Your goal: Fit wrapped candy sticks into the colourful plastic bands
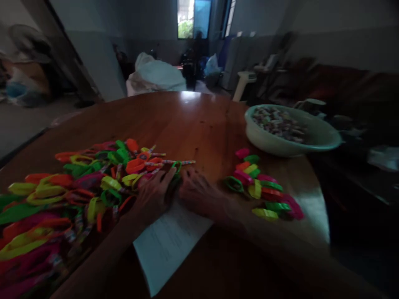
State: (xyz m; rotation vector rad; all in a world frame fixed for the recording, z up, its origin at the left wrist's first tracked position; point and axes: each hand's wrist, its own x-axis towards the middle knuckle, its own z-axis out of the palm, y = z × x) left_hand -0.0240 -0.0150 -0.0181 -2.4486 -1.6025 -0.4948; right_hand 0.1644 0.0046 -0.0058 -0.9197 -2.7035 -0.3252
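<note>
Near the middle of the table, my left hand (pixel 157 189) is closed, fingers and thumb pinching a small green plastic loop (pixel 176 166). My right hand (pixel 198 189) sits close beside it with curled fingers; what they grip is hidden. Just beyond the fingertips lies a thin patterned stick (pixel 183 162). Under both wrists is a white printed sheet of paper (pixel 174 245). To the left spreads a large heap of neon plastic loops (pixel 50 193), several with patterned sticks attached. A smaller group of neon loops (pixel 255 189) lies at the right.
A pale green basin (pixel 289 147) full of small wrapped pieces (pixel 277 124) stands at the right edge of the round wooden table (pixel 199 120). Behind the far edge is a large white sack (pixel 158 74). A fan (pixel 28 41) stands back left.
</note>
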